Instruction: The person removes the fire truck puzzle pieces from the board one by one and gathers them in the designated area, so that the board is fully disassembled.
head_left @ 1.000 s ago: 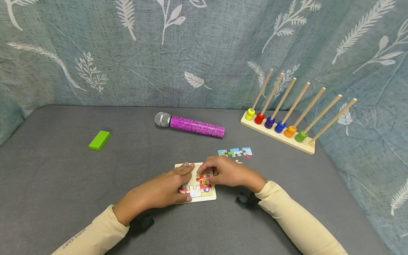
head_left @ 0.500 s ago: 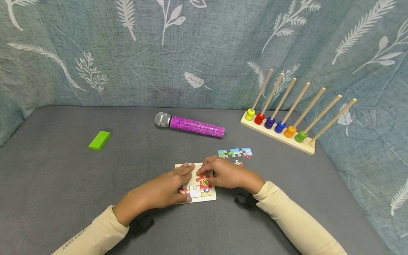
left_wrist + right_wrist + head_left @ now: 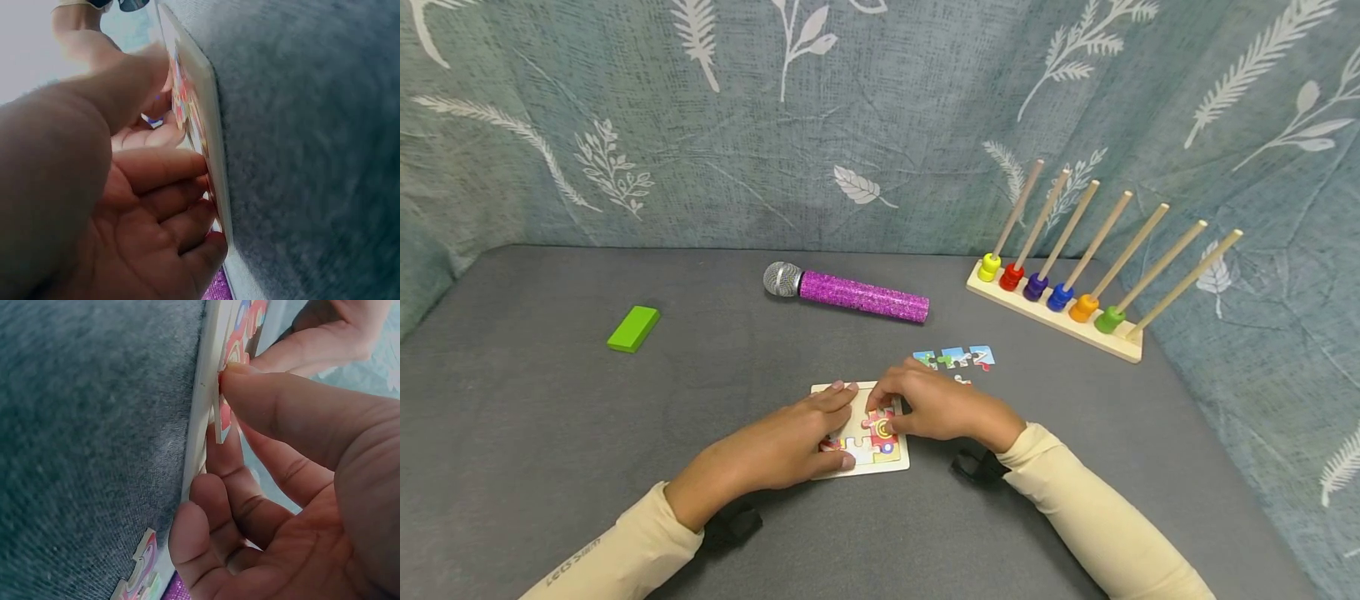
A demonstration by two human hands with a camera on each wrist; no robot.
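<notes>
A small wooden puzzle board (image 3: 887, 467) lies on the grey cloth with several pieces along its near side. My left hand (image 3: 790, 437) rests flat on the board's left part, its thumb near the front edge. Between thumb and fingers, my right hand (image 3: 936, 406) pinches a red puzzle piece (image 3: 882, 427) with a yellow ring print, over the board's right side. In the right wrist view one edge of this puzzle piece (image 3: 225, 422) stands a little off the board. The left wrist view shows the left fingertips (image 3: 199, 164) touching the board's surface.
Beyond the right hand lie loose puzzle pieces (image 3: 955, 358), one partly hidden by that hand. A glittery purple microphone (image 3: 861, 295) lies farther back. A green block (image 3: 634, 329) is at left, and a pegged wooden stand with coloured beads (image 3: 1052, 312) at back right.
My right hand and the red puzzle piece shift only slightly over the board. The left thumb has slid a little; the rest of the left hand stays where it was.
</notes>
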